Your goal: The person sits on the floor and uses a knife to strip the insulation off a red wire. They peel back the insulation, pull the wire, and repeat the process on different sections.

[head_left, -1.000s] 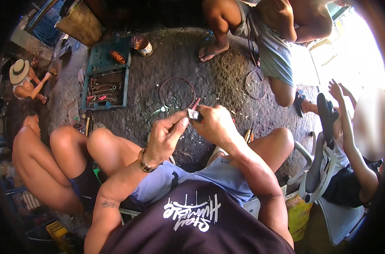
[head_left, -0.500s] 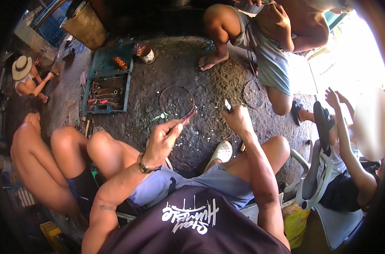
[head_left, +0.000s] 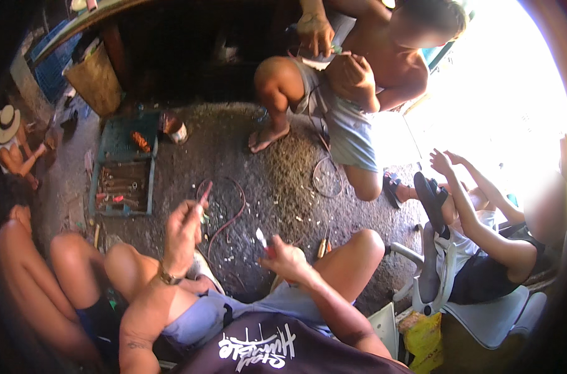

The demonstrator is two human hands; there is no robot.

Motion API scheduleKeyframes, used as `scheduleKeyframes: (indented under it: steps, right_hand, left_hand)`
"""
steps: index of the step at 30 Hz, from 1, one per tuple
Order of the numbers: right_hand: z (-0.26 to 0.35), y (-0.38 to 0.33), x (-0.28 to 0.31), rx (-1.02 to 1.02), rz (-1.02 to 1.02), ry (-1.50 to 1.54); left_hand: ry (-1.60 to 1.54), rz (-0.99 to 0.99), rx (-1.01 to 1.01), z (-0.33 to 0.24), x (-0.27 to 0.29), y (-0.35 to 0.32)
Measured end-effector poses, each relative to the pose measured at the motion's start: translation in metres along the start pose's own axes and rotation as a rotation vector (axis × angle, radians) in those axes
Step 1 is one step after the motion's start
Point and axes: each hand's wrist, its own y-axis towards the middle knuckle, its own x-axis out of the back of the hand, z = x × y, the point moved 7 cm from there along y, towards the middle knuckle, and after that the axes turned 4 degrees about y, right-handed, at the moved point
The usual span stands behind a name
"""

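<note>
Head view: reddish cable piece [head_left: 205, 192], standing up from the left hand [head_left: 182, 230], whose thumb and fingers are pinching it, grip nearly closed. Right hand [head_left: 288, 258]: fingers curling around a pale-tipped tool [head_left: 260, 237], apparently a blade, its tip pointing up and leaning leftward, well apart from the cable piece. Thin cord [head_left: 242, 209]: lying looped on the floor [head_left: 187, 168]; whether it is joining the cable piece, cannot tell. Hazards, as judged: a slack pinch could be letting the piece slip; a skidding blade could be cutting fingers; a shifting shoe [head_left: 204, 273] could be snagging the cord.
</note>
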Motion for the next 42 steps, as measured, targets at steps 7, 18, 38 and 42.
scheduleKeyframes:
  steps: [7, 18, 38, 42]
  right_hand:
    - [0.004, 0.001, 0.036, 0.033, -0.209, 0.245]
    - [0.123, 0.011, 0.077, 0.153, -0.256, 0.200]
    - [0.162, 0.032, 0.079, 0.238, -0.255, 0.193]
    - [0.184, 0.039, 0.082, 0.318, -0.295, 0.037]
  left_hand:
    - [0.054, 0.048, -0.165, -0.073, 0.011, 0.022]
    - [-0.085, -0.029, -0.129, -0.062, 0.015, 0.036]
    - [-0.225, 0.136, 0.053, -0.047, 0.002, 0.030]
    - [-0.219, 0.140, 0.081, -0.042, -0.003, 0.030]
